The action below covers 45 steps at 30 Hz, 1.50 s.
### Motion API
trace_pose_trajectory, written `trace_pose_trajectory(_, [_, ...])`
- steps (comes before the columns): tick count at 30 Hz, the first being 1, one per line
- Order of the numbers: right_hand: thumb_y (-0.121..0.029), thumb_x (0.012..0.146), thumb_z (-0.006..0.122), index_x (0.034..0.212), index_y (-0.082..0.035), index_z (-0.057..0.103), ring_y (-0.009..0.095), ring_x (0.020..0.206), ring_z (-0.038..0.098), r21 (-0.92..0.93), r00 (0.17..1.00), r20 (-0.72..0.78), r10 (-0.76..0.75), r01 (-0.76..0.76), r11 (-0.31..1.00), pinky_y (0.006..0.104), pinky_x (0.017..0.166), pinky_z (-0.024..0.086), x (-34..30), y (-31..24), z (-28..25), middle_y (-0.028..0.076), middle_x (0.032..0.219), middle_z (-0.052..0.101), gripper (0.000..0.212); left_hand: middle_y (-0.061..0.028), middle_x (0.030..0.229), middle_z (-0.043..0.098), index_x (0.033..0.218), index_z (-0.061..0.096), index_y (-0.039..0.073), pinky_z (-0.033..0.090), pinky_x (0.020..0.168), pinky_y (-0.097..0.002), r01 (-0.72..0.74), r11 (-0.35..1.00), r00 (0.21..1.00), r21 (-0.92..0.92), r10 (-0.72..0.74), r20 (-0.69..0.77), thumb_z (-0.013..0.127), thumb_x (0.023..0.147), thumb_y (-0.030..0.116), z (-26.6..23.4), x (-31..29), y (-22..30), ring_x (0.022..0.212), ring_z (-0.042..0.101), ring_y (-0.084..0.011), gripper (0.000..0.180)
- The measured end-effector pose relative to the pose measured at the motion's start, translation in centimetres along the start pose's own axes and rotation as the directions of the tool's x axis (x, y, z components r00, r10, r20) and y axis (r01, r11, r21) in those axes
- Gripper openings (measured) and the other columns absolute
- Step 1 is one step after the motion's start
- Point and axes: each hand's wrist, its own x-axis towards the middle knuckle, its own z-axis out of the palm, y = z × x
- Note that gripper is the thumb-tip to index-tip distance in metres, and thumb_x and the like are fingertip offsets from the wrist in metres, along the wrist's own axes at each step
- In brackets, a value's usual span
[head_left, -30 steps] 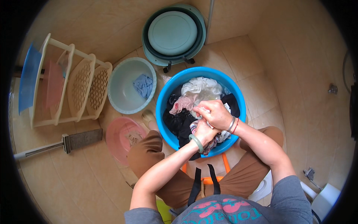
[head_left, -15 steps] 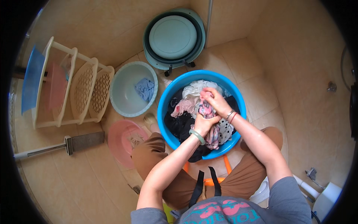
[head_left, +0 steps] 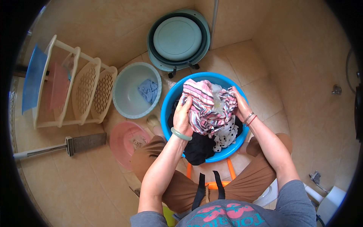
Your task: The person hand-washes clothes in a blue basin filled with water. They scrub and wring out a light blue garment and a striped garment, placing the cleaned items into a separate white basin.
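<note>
A pink, white and dark striped garment point(head_left: 200, 108) is spread between my two hands above the blue basin point(head_left: 165, 117). My left hand point(head_left: 183, 116), below a pale green bangle, grips its left side. At its right edge my right hand point(head_left: 241, 104) has hold of the cloth; some fingers are hidden by it. A whitish, wet-looking patch lies in the middle of the fabric. Beneath it in the basin are a black garment point(head_left: 198, 148) hanging over the near rim and a white cloth with black dots point(head_left: 227, 135).
Left of the blue basin stand a pale basin point(head_left: 130, 108) holding a blue cloth point(head_left: 148, 90) and a pink basin point(head_left: 121, 140). A cream shelf rack point(head_left: 85, 92) and a long-handled flat mop point(head_left: 87, 144) lie further left. A folded green tub point(head_left: 177, 38) leans on the far wall.
The bunched striped garment has been opened out and lifted, now covering much of the basin's contents. My hands, close together before, have moved apart to its left and right sides.
</note>
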Motion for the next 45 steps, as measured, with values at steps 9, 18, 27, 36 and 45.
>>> trace_pose_trajectory(9, [-0.034,0.081,0.073,0.125,-0.003,0.058,0.020,0.123,0.047,-0.629,0.832,0.419,-0.365,0.555,0.544,0.0325,0.104,0.036,-5.9,-2.6,6.0,0.012,0.130,0.052,0.056,-0.0024,0.116,0.062,0.126,0.055,0.005,0.046,0.092,-0.0279,-0.037,0.982,0.998,0.186,0.025,0.064,0.054,0.098,0.025,3.0,-0.4,0.4,0.105,0.058,-0.0110,0.034])
trace_pose_trajectory(18, [-0.016,0.086,0.056,0.126,0.001,0.054,0.018,0.111,0.056,0.194,0.918,0.212,-0.334,0.295,0.935,0.0331,0.098,0.043,-6.7,-5.4,7.6,0.010,0.120,0.061,0.043,-0.0026,0.119,0.061,0.127,0.053,0.015,0.043,0.094,-0.0363,0.124,0.868,0.981,0.480,-0.034,-0.193,0.055,0.094,0.045,-1.5,0.5,-0.7,0.111,0.056,-0.0165,0.045])
trace_pose_trajectory(27, [-0.011,0.089,0.064,0.111,0.000,0.062,0.011,0.097,0.059,-0.587,0.537,0.377,-0.754,0.769,0.254,0.0269,0.084,0.047,-6.3,-7.9,12.5,0.006,0.109,0.064,0.025,-0.0082,0.125,0.060,0.135,0.045,0.007,0.048,0.096,-0.0349,0.134,0.990,0.974,-0.040,-0.124,0.190,0.056,0.095,0.037,2.6,-0.9,6.0,0.111,0.060,-0.0198,0.051])
trace_pose_trajectory(36, [-0.017,0.086,0.070,0.102,-0.001,0.066,0.006,0.080,0.058,-0.307,0.664,0.291,-0.689,0.747,0.590,0.0229,0.072,0.047,-2.7,-4.3,21.2,0.002,0.087,0.067,0.022,-0.0057,0.125,0.056,0.137,0.043,0.009,0.047,0.095,-0.0342,0.012,0.927,0.980,0.375,-0.085,0.179,0.062,0.092,0.037,-0.8,-4.1,14.5,0.113,0.056,-0.0156,0.057])
trace_pose_trajectory(45, [-0.038,0.090,0.063,0.130,-0.001,0.055,0.014,0.099,0.059,-0.523,0.685,0.724,0.087,0.462,0.716,0.0293,0.084,0.050,0.0,3.7,32.8,0.009,0.114,0.063,0.055,-0.0115,0.122,0.061,0.129,0.051,0.006,0.051,0.092,-0.0402,-0.109,0.990,0.968,0.086,0.125,-0.217,0.050,0.098,0.035,-17.2,-13.5,22.0,0.108,0.061,-0.0244,0.043])
